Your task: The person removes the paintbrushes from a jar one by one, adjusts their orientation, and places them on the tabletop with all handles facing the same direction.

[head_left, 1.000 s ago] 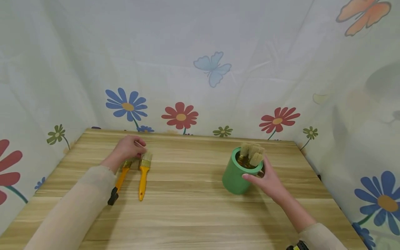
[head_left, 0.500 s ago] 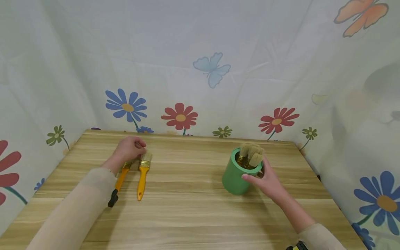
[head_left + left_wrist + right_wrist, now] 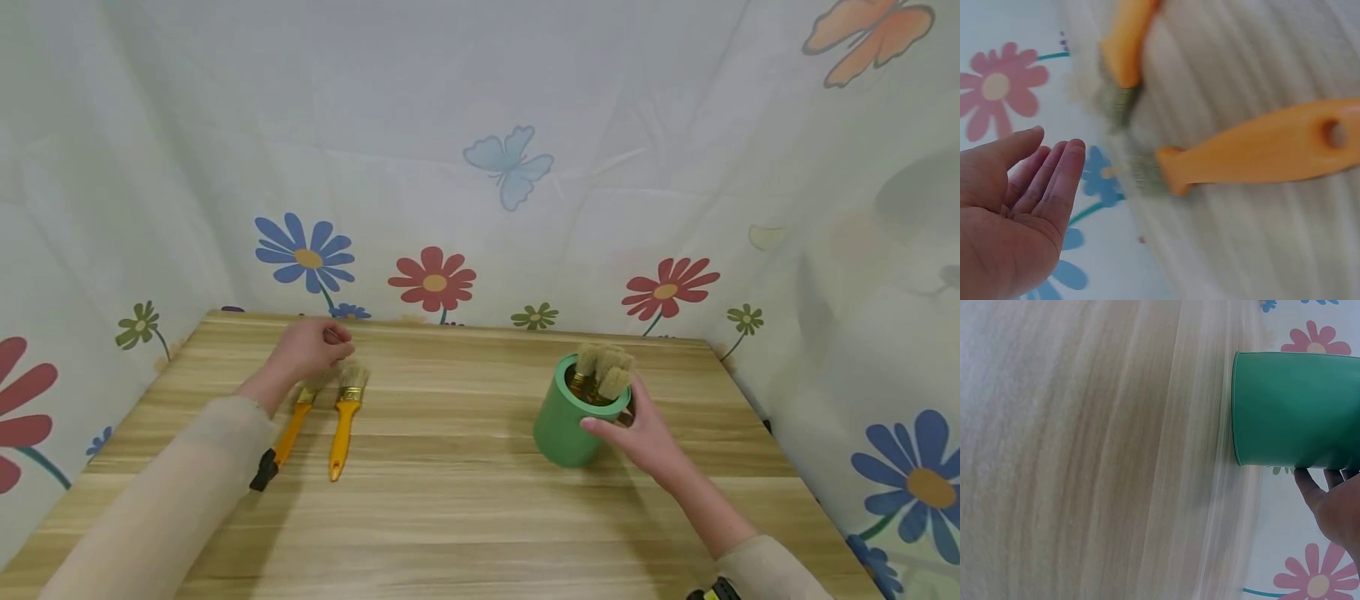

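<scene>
Two paintbrushes with yellow-orange handles lie on the left side of the table, bristles pointing away; one is the right paintbrush [image 3: 342, 429], the other the left paintbrush [image 3: 292, 433], partly covered by my left arm. My left hand [image 3: 307, 346] is just above and beyond their bristles. In the left wrist view, its fingers [image 3: 1063, 178] are loosely bent and hold nothing. My right hand [image 3: 641, 433] grips the side of a green can [image 3: 566, 425], thumb in front and fingers mostly hidden behind. Several more brushes [image 3: 606, 367] stand in the can, bristles up.
The wood-grain table [image 3: 450, 517] reaches to a white curtain [image 3: 420, 150] printed with flowers and butterflies, hanging behind and at both sides. A black piece [image 3: 264, 469] shows at the edge of my left sleeve.
My left hand has shifted slightly away and up from the right paintbrush's bristles. The right hand and the can have stayed in place.
</scene>
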A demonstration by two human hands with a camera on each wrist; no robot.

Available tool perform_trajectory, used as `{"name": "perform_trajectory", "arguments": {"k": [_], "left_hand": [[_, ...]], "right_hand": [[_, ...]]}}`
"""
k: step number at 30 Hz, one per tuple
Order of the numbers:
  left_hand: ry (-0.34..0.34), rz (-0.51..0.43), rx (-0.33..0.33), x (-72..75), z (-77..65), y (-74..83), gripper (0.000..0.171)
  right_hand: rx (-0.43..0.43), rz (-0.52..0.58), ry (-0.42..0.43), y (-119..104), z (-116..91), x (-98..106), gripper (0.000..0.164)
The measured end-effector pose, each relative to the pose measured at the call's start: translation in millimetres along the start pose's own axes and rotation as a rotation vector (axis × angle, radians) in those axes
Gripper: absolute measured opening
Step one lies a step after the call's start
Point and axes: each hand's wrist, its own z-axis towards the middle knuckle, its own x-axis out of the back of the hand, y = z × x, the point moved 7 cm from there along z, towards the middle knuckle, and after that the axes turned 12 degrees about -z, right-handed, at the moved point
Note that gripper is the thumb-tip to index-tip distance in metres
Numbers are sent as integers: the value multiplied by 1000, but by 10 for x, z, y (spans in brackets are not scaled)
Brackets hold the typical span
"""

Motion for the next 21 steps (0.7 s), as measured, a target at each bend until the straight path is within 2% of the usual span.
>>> {"name": "perform_trajectory", "arguments": {"k": [4,7,14,21], "left_hand": [[-13,-7,-67,46,-37,255,27],[-29,-21,-104,18,-66,494,26],[-74,-88,-220,-236,-185,1158,24],[-118,-188,-322,-502,-323,1705,25]], "right_hand": [[0,-6,2,-4,2,2,91],[-1,-9,2,-7,-1,5,90],[-18,-10,0,-10,-13,13,90],[-29,1,-6,-14,-5,9,91]]}}
